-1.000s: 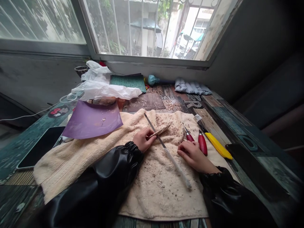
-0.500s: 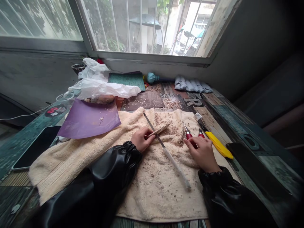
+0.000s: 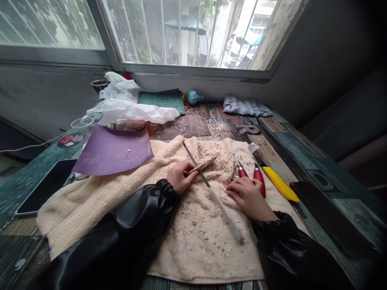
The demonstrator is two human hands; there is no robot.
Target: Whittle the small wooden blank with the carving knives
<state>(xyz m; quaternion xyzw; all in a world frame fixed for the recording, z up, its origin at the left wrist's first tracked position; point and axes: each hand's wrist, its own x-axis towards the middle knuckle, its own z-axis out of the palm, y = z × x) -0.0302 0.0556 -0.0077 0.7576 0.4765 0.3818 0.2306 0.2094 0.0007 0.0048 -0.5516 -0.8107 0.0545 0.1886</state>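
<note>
My left hand (image 3: 181,176) pinches a thin, pointed piece of wood (image 3: 207,164) between thumb and fingers. Under that piece a long narrow file (image 3: 193,157) with a whitish wrapped handle (image 3: 223,211) lies slantwise across the beige towel (image 3: 199,249). My right hand (image 3: 249,197) is low over the towel to the right of the file, fingers reaching left and slightly bent, with nothing visible in them. Just beyond it lie two red-handled carving knives (image 3: 242,172), partly covered by the hand. A yellow utility knife (image 3: 281,184) lies to their right.
Wood shavings (image 3: 222,131) are scattered over towel and table. Purple sandpaper (image 3: 113,151) and a dark tray (image 3: 45,187) are at the left. A white plastic bag (image 3: 133,110), green sheet (image 3: 161,101) and grey padded bundle (image 3: 246,106) lie by the window. A black phone-like slab (image 3: 329,217) is at right.
My right hand has shifted left and a little toward me, away from the red-handled knives, so more of their handles shows. The left hand and the wood piece have stayed put.
</note>
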